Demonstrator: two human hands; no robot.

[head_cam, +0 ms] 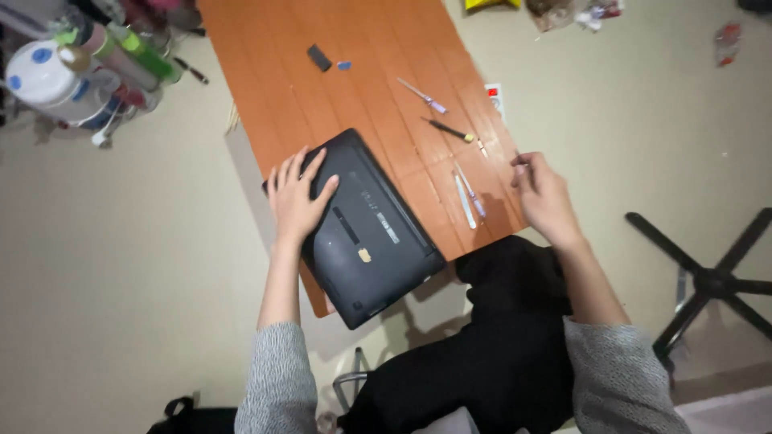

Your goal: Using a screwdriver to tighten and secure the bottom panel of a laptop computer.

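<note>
A black laptop (372,233) lies upside down on the near left part of an orange wooden table (354,88), its corner overhanging the front edge. My left hand (296,197) rests flat on its left side with fingers spread. My right hand (543,195) hovers at the table's right edge, fingers pinched on a thin tool whose tip pokes out above the thumb. Two pale screwdrivers (468,198) lie just left of that hand. A dark screwdriver with a yellow end (449,129) and a purple-handled one (423,96) lie farther up the table.
A small black block (319,57) and a blue bit (344,65) sit at the table's far side. Bottles and a white container (56,76) crowd the floor at top left. A black chair base (708,277) stands at right. My dark-clothed lap (482,345) is below the table.
</note>
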